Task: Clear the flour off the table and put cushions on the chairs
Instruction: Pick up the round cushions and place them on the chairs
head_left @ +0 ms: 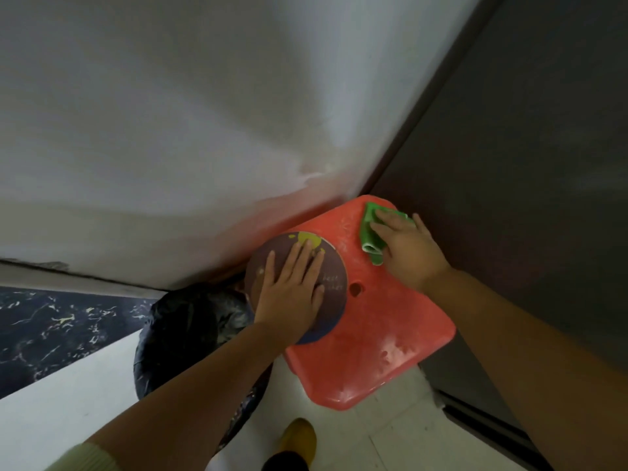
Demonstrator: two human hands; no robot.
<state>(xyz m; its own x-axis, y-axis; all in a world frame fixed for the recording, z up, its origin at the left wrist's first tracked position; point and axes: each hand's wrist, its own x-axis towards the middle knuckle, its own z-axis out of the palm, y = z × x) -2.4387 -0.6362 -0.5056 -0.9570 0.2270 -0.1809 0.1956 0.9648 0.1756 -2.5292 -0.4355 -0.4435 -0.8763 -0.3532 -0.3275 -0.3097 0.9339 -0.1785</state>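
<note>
Right hand presses flat, fingers spread, on the green cloth at the red stool's far corner. Left hand, flat, steadies the round cushion. Wipe slowly toward the near edge.

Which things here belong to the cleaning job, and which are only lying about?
Job: green cloth under the right hand; red stool dusted white; round brown cushion under the left hand.

Lying about: black bag; yellow slipper.

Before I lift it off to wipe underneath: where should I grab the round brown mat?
Probably by the near-left rim of the round brown mat, which overhangs the red stool. Come from the left, fingers under, thumb on top; elsewhere it lies flat under the left hand.
</note>
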